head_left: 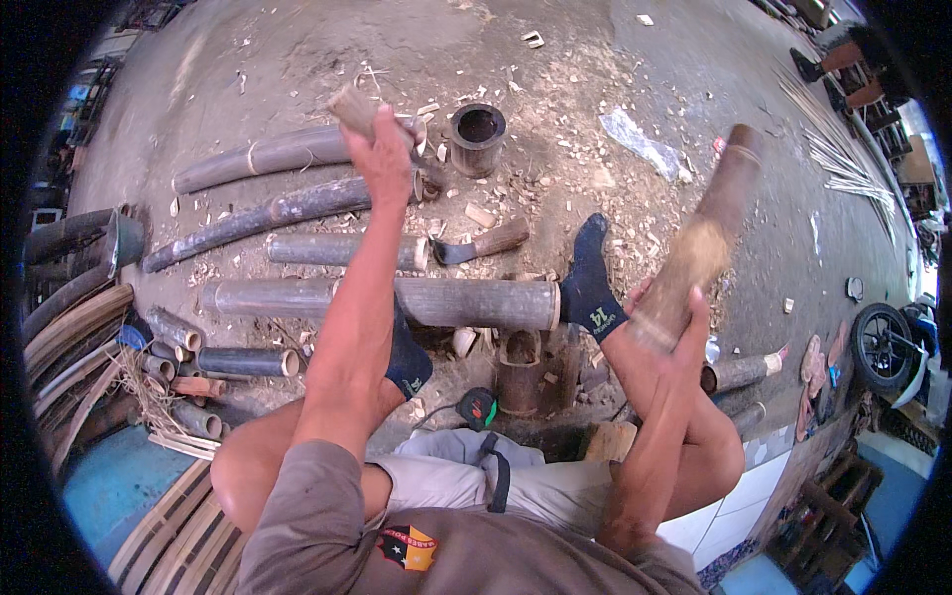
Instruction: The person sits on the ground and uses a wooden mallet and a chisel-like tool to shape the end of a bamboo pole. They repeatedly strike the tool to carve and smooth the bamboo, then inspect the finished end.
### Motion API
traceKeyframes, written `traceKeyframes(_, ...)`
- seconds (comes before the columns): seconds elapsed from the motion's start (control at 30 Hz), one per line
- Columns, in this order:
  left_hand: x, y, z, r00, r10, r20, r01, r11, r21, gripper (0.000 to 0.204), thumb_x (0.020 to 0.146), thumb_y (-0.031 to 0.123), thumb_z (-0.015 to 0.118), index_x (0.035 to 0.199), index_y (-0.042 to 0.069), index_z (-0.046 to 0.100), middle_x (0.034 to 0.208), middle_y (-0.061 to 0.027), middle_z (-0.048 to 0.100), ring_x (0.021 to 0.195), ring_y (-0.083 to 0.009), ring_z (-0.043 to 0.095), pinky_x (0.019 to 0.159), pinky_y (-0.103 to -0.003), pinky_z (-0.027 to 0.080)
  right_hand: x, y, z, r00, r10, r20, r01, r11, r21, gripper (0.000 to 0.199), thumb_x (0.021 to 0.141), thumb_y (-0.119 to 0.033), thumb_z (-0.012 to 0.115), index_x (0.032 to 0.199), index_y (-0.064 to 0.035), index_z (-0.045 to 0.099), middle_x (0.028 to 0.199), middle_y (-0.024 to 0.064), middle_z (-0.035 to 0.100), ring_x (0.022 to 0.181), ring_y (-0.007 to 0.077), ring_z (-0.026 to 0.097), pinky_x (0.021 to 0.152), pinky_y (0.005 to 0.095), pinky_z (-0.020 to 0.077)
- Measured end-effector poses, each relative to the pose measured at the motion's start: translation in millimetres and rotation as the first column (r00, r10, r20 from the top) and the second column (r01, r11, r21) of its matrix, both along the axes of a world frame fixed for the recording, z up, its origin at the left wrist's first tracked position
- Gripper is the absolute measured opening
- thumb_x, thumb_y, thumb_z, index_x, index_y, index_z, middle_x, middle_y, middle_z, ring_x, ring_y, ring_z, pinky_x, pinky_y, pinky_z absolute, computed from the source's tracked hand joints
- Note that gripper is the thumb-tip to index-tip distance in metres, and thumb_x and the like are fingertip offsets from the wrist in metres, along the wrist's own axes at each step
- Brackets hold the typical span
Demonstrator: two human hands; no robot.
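My left hand [382, 154] is raised over the bamboo poles at the left. Its fingers are closed round a short, pale brown wooden piece [352, 104]; its exact kind is unclear. At the right, my right hand [686, 327] grips the lower end of a bamboo tube [739, 174], which slants up and away. Motion smears the tube, and a pale, bare patch shows at its middle. Between my feet lies a thick bamboo pole [476, 302]. Beyond it rests a small blade tool [486, 241] with a wooden handle, and farther off stands a short upright bamboo cup [478, 139].
Several bamboo poles [258, 218] lie at the left, near a pile of bamboo pieces [89, 327]. Wood chips litter the floor, with a clear plastic sheet [640, 144] farther right. A tape measure [477, 408] sits by my lap. A person's legs [843, 59] show at far right.
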State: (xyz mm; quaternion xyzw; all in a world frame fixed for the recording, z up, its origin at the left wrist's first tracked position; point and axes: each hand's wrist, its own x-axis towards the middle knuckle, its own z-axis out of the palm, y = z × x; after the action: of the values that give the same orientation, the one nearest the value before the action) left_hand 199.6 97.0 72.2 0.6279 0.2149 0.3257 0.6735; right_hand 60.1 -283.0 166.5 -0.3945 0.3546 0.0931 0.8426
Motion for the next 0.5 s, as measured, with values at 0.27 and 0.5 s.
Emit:
traceKeyframes(0.27,69,-39,2,0.988,-0.146,0.051,0.143,0.989,0.046,0.055,0.103,0.037,0.064,0.134,0.0,0.038,0.093,-0.0131,0.063,0.068,-0.019,0.067,0.06,-0.034,0.055,-83,-5,20,0.979,0.184,0.089,-0.133,0.904,-0.407,0.079,0.082,-0.062,0.067,0.118,0.0077,0.061,0.093,0.0188,0.069,0.075,0.0304,0.071,0.065,0.0406,0.06)
traceKeyframes(0.5,96,-36,-39,0.993,0.039,-0.114,-0.012,0.973,0.23,0.067,0.097,0.038,0.067,0.135,-0.008,0.037,0.109,-0.0291,0.066,0.093,-0.0394,0.07,0.086,-0.046,0.055,-108,-17,37,0.987,0.146,0.074,-0.094,0.876,-0.474,0.079,0.083,-0.06,0.067,0.123,0.0076,0.058,0.097,0.0216,0.069,0.08,0.0321,0.072,0.069,0.0422,0.0604)
